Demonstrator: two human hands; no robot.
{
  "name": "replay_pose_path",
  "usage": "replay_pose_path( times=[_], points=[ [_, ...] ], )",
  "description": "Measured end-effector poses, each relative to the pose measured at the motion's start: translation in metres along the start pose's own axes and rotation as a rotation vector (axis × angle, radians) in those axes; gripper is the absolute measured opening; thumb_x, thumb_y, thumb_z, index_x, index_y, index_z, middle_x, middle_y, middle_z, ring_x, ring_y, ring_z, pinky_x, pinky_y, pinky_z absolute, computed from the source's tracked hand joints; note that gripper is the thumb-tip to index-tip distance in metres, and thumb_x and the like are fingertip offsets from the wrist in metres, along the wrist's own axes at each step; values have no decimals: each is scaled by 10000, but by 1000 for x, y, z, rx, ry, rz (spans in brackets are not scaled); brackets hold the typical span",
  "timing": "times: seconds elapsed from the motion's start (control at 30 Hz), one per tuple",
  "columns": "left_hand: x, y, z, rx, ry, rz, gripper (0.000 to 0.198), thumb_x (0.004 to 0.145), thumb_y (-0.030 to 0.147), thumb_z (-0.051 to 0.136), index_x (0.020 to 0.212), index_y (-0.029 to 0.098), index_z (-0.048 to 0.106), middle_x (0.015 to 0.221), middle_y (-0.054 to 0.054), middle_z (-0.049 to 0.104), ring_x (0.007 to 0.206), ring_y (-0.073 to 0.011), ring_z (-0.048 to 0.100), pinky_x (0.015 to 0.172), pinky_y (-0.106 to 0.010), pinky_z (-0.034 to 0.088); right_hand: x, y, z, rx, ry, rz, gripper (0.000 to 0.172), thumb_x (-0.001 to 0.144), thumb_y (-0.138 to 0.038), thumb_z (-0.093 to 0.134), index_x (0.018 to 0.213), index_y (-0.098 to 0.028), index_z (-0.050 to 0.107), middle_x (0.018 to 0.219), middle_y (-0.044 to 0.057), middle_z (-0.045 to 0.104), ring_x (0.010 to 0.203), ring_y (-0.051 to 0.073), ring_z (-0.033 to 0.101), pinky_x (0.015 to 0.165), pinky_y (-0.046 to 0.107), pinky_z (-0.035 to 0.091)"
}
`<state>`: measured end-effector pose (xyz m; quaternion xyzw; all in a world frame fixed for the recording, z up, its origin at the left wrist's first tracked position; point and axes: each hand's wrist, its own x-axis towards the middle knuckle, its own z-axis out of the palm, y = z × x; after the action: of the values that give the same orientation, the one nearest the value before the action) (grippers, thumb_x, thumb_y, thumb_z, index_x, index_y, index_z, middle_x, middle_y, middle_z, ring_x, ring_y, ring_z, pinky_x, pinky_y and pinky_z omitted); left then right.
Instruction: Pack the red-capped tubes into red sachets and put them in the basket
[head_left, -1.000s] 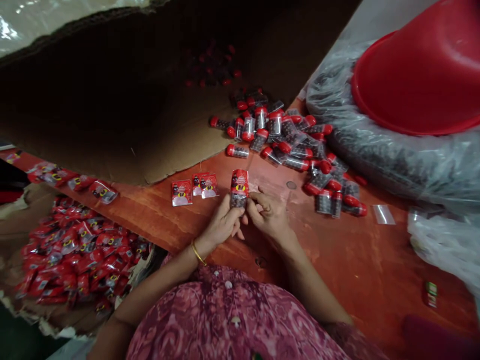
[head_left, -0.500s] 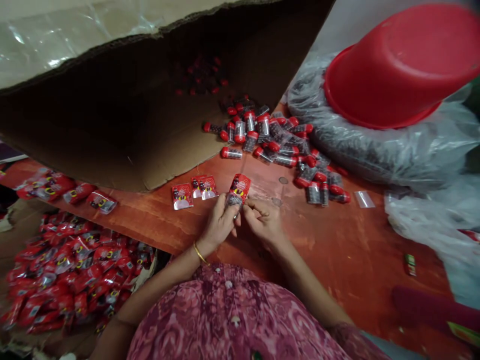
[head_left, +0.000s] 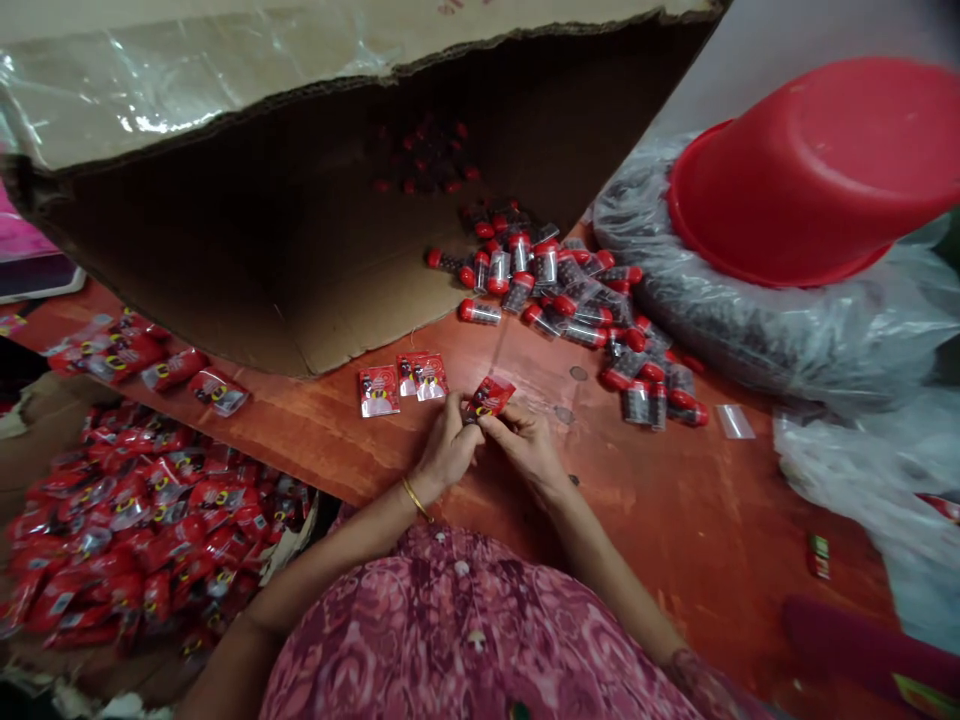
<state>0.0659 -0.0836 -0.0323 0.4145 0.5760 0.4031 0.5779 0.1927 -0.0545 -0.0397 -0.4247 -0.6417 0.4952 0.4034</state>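
Note:
A small red printed packet (head_left: 491,396) is held above the table in front of me, tilted to the right. My left hand (head_left: 447,450) is closed on its lower left part. The thumb and fingers of my right hand (head_left: 531,452) pinch its lower right edge. What the packet contains is hidden by my fingers. Just left of my hands lie several flat red packets (head_left: 379,391) on the table. Beyond them, a loose pile of clear tubes with red caps and dark contents (head_left: 519,252) spills out of a cardboard box (head_left: 360,325).
A red tub (head_left: 795,180) rests upside down on a large clear plastic bag (head_left: 720,320) at right. Filled red packets (head_left: 217,388) lie at the table's left edge, above a heap of similar packets (head_left: 150,530). A small clear sleeve (head_left: 735,421) lies at right.
The packet has turned from nearly upright to leaning right. My right hand has shifted from beside its lower corner to pinching its edge. The whole view has moved slightly.

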Motion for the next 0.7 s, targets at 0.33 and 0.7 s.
replay_pose_path(
  times=[0.33, 0.7],
  points=[
    [3, 13, -20, 573, -71, 435, 373, 795, 249, 545, 1162, 183, 531, 1191, -112, 605, 1116, -240, 544, 984, -392, 401, -6, 11, -19, -671, 47, -333, 252, 875, -379, 518, 874, -194, 690, 734, 53, 646, 737, 194, 559, 722, 351, 427],
    [11, 2, -22, 609, -139, 332, 246, 838, 319, 541, 1036, 222, 649, 946, -75, 717, 868, -220, 658, 780, -309, 490, -10, 28, -10, -741, -9, -317, 246, 905, -361, 479, 853, -205, 661, 758, 47, 649, 738, 181, 548, 764, 352, 403]
  ],
)
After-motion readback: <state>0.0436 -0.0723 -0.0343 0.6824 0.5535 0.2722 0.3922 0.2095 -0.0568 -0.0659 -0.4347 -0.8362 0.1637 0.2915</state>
